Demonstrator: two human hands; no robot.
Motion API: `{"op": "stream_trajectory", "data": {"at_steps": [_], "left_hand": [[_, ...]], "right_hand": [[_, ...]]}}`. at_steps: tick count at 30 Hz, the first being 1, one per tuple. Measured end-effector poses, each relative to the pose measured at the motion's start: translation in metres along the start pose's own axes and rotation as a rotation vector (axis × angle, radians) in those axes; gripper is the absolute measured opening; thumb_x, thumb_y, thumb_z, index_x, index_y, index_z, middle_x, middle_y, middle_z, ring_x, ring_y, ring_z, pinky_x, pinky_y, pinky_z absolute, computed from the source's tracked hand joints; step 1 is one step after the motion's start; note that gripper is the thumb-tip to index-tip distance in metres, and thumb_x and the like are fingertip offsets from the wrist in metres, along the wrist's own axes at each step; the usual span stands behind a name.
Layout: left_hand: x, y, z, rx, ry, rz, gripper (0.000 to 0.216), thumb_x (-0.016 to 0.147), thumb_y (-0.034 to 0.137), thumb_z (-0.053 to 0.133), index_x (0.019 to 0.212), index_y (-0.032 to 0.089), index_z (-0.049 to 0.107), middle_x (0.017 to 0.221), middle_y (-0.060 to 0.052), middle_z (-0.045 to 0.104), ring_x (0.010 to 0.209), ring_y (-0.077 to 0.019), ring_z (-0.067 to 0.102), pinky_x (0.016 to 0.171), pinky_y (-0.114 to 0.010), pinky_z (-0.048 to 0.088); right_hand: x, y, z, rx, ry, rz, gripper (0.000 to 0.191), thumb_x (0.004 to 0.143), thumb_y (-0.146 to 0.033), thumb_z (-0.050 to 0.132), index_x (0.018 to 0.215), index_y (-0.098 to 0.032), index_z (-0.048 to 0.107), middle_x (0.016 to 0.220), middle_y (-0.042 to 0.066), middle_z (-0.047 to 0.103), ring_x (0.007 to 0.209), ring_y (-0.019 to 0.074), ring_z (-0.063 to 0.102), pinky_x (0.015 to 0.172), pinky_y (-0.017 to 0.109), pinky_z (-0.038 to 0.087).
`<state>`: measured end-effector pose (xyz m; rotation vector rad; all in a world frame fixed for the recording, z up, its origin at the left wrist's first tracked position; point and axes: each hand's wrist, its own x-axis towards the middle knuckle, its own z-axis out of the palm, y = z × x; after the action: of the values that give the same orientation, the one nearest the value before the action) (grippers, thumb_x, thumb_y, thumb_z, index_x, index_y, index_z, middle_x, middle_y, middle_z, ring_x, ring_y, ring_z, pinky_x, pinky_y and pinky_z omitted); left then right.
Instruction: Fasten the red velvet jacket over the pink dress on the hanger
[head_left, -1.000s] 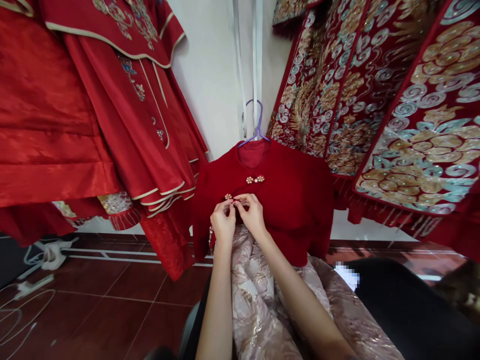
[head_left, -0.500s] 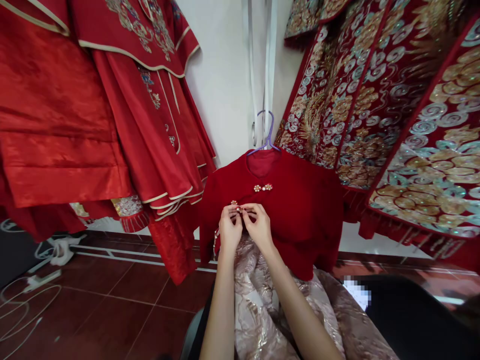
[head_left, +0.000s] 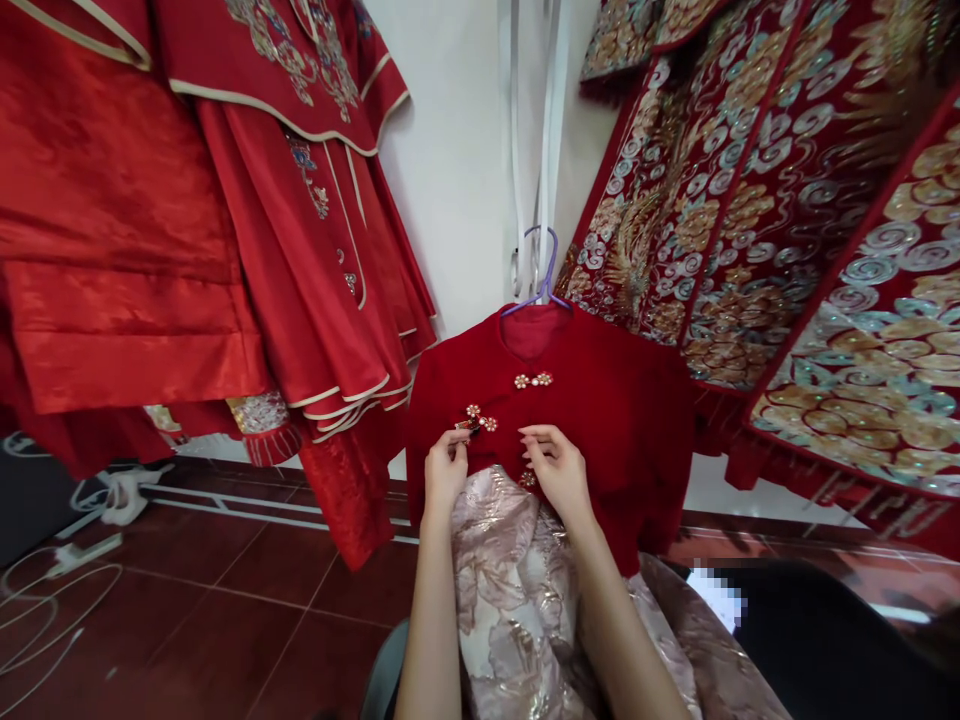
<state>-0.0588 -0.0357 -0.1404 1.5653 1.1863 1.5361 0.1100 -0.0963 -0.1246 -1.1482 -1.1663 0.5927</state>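
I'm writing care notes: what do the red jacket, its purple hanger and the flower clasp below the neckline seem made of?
Red jacket: probably matte velvet, dark with little shine. Purple hanger: smooth plastic or coated wire, thin, evenly coloured. Flower clasp: perhaps golden metal and pearly beads, glinting; too small to confirm.

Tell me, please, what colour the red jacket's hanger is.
The hanger is purple, showing best in the head view.

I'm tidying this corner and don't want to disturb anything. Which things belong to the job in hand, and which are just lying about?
In use:
- red jacket on its purple hanger
- flower clasp by the left hand

Apparently just around:
- cream-edged red garment
- gold-embroidered garment
- white power strip on the floor
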Motion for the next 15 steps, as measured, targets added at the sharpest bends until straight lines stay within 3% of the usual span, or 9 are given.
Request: {"op": "stream_trajectory", "data": {"at_steps": [3,7,11,15], "left_hand": [[0.001,-0.002,-0.004,0.008,-0.018,-0.016,0.015,0.081,0.017,0.057,0.088,0.019,0.070,0.090,-0.006,0.073,0.085,-0.0177,0.069,0.090,-0.036,0.051],[0.002,-0.005,-0.011,0.029,-0.094,-0.027,0.018,0.076,0.022,0.066,0.093,0.016,0.069,0.094,-0.009,0.072,0.079,-0.0158,0.067,0.081,-0.031,0.053],[-0.001,-0.005,-0.017,0.148,-0.185,-0.078,0.027,0.067,0.018,0.073,0.093,0.014,0.067,0.083,-0.005,0.068,0.067,-0.0117,0.061,0.068,-0.025,0.051],[-0.006,0.000,-0.014,0.143,-0.198,-0.041,0.023,0.067,0.014,0.071,0.089,0.015,0.064,0.076,-0.001,0.063,0.068,-0.0109,0.060,0.067,-0.023,0.051]], "right_hand": [[0.000,0.002,-0.012,-0.107,-0.039,-0.009,0.020,0.081,-0.034,0.055,0.092,-0.020,0.066,0.086,0.006,0.069,0.070,0.0168,0.066,0.064,0.030,0.055],[-0.002,0.012,-0.025,-0.246,-0.214,0.035,0.017,0.078,-0.031,0.058,0.089,-0.019,0.066,0.085,0.005,0.069,0.076,0.0167,0.066,0.072,0.030,0.053],[-0.006,0.021,-0.029,-0.326,-0.252,0.127,0.024,0.070,-0.024,0.067,0.093,-0.017,0.065,0.086,0.006,0.067,0.079,0.0162,0.064,0.074,0.028,0.051],[-0.009,0.025,-0.023,-0.328,-0.305,0.190,0.023,0.066,-0.020,0.070,0.088,-0.016,0.066,0.076,0.003,0.066,0.071,0.0154,0.063,0.070,0.027,0.050]]}}
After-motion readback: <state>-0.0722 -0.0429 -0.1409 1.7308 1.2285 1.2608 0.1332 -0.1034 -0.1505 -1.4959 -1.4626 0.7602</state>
